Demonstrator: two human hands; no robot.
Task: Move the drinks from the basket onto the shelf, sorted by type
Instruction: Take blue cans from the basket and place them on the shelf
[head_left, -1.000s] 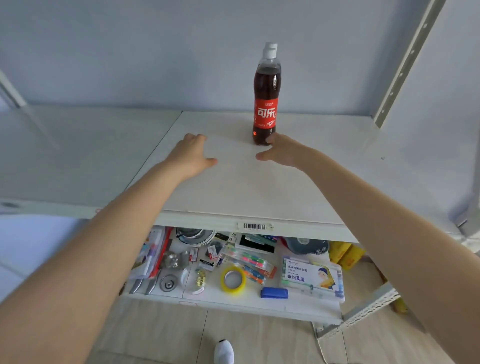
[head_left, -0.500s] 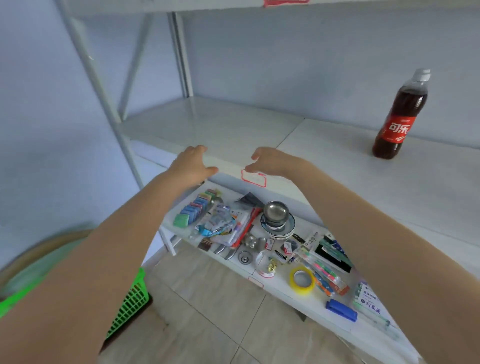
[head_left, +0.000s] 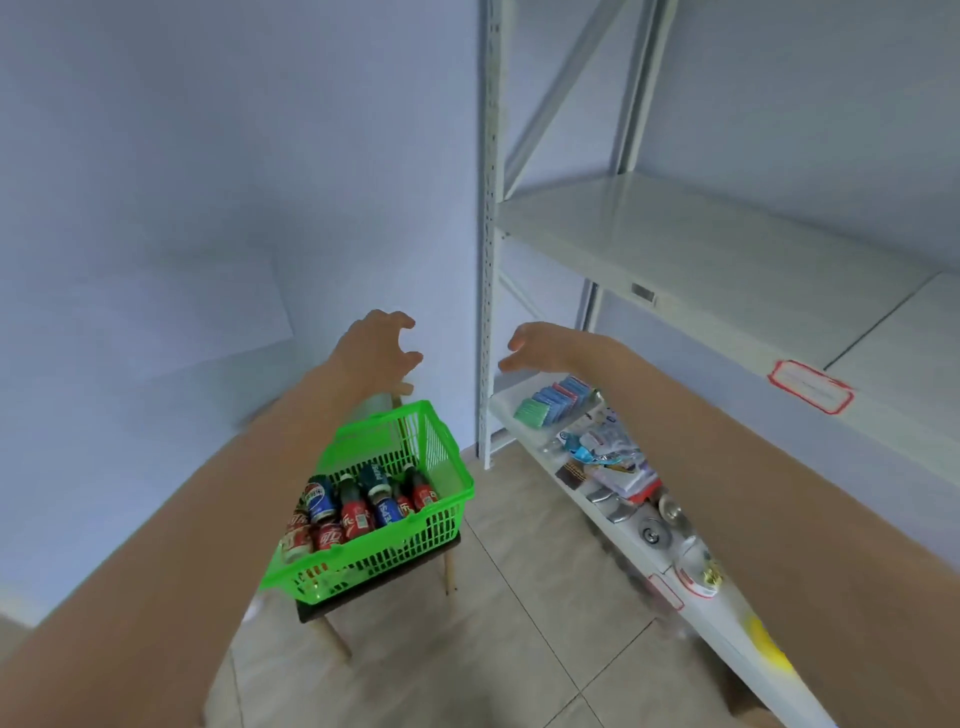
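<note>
green basket (head_left: 395, 558) of drinks | left hand (head_left: 376, 348) fingers (head_left: 400, 321) spread, holding nothing | right hand (head_left: 545, 345) fingers (head_left: 519, 340) relaxed, holding nothing

Here's the green basket (head_left: 395, 551), glossy moulded plastic with open lattice walls. Inside it, the drinks (head_left: 358, 512) catch the light with shiny printed labels in red and blue. The shelf (head_left: 675, 249) looks like painted metal, smooth with a soft sheen, and its upright (head_left: 488, 260) is the same pale metal, punched with holes. The stool (head_left: 332, 636) has light wooden legs. The floor (head_left: 519, 623) is smooth beige tile, and the wall (head_left: 208, 182) is matt paint.
</note>
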